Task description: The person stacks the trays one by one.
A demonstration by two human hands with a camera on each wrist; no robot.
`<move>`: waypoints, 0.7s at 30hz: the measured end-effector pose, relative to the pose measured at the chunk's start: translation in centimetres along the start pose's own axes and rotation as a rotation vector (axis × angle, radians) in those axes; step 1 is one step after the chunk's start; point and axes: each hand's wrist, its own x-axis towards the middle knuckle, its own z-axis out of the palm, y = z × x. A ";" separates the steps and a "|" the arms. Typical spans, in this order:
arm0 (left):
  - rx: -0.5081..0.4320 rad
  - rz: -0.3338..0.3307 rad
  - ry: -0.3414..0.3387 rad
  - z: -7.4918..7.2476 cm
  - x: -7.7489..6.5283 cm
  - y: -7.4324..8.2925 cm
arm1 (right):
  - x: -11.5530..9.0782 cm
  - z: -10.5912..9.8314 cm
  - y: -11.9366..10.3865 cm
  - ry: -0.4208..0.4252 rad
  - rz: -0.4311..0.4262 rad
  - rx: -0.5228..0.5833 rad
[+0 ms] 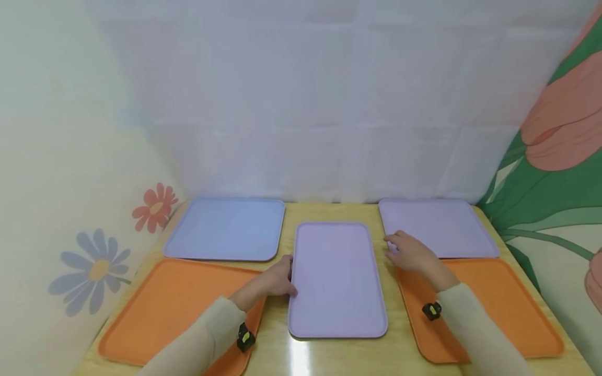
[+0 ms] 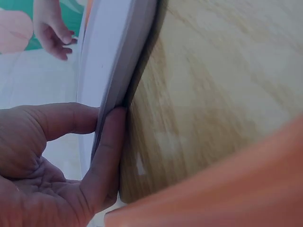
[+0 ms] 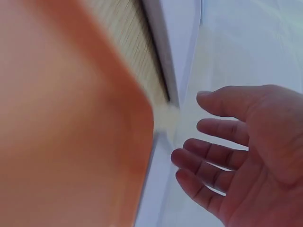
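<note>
My left hand [image 1: 279, 279] pinches the left long rim of the central lilac serving tray [image 1: 336, 279]. In the left wrist view one digit lies against the tray's upper side and another against its outer, table-facing side, so I judge that the raised rim is what gives this hand its purchase. The tray sits mid-table, short side towards me, in the gap between the side trays, presumably because that puts both long edges within easy reach of me. It looks level on the wooden table [image 1: 273, 350], though I can't tell whether the pinched edge is slightly raised.

My right hand [image 1: 411, 253] holds nothing: its fingers are loosely spread and gently bent, over the inner near corner of the rear lilac tray [image 1: 439, 227]. In the right wrist view the fingertips look apart from any rim, so I read the hand as free rather than bracing anything.

The blue tray [image 1: 228, 230] lies behind the left orange tray [image 1: 178, 308], their edges meeting; the right orange tray [image 1: 494, 308] lies in front of the rear lilac one. I take this pairing down each side as what leaves the middle strip for the central tray.
</note>
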 end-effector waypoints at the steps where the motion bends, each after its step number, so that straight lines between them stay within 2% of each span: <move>1: -0.002 0.002 0.000 0.1 -0.1 -0.1 | -0.4 -0.1 0.3 0.003 0.013 -0.014; 4: -0.010 0.018 0.003 0.3 -0.2 -0.4 | -1.9 -0.6 1.4 0.028 0.049 -0.035; 6: -0.053 0.013 -0.011 0.3 -0.1 -0.6 | -2.8 -1.0 2.2 0.060 0.055 -0.037; 12: -0.125 0.012 -0.068 -0.2 -0.1 -0.2 | -5.5 -2.0 4.7 0.181 0.013 -0.043; 17: -0.184 -0.028 -0.074 -0.2 0.0 0.0 | -7.4 -2.3 6.6 0.220 -0.008 -0.039; 21: -0.209 -0.015 -0.059 0.2 -0.1 -0.3 | -9.0 -2.5 8.1 0.240 0.006 -0.035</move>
